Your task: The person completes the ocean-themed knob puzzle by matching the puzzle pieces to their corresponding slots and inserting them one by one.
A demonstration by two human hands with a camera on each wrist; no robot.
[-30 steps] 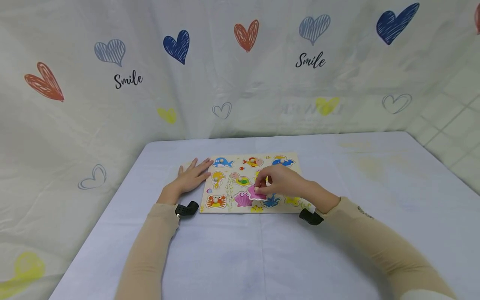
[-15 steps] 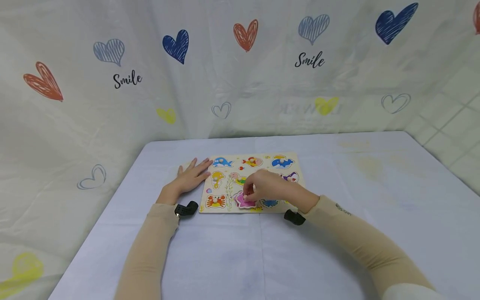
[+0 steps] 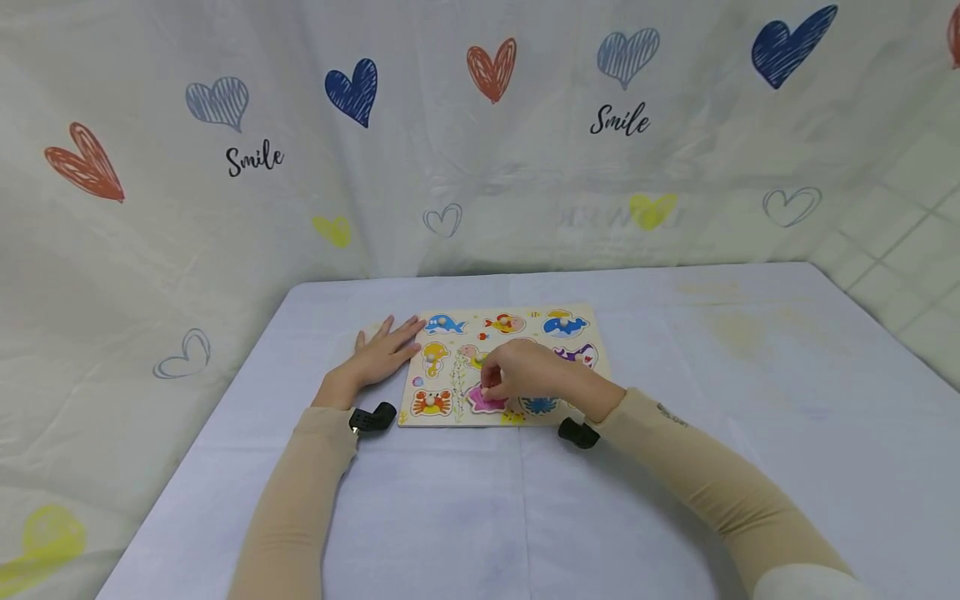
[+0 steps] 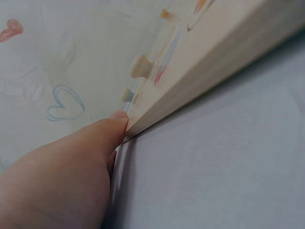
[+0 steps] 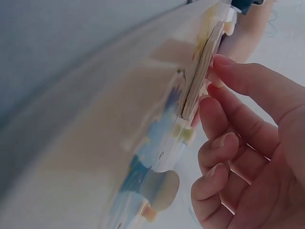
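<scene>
A wooden peg puzzle board [image 3: 407, 400] with sea animals lies on the white table. My right hand [image 3: 528, 367] pinches the knob of a pink puzzle piece [image 3: 486, 407] between thumb and forefinger. The piece sits over the printed pink shell in the front row. In the right wrist view, its wooden edge [image 5: 200, 76] stands proud of the board's face, and the other fingers curl beside it. At the board's left edge, my left hand [image 3: 380, 357] lies with fingers spread, its thumb [image 4: 114, 129] touching the edge in the left wrist view.
Around the pink piece are a crab piece [image 3: 432, 403], a seahorse piece [image 3: 435, 360], a partly covered turtle piece [image 3: 471, 357] and a blue octopus [image 3: 540, 406]. Along the back row are a light blue whale [image 3: 446, 324], a fish [image 3: 505, 323] and a dark blue whale [image 3: 565, 324].
My right hand has carried the pink piece left and a little toward me, over the printed shell, and lower against the board. My left hand has stayed in place.
</scene>
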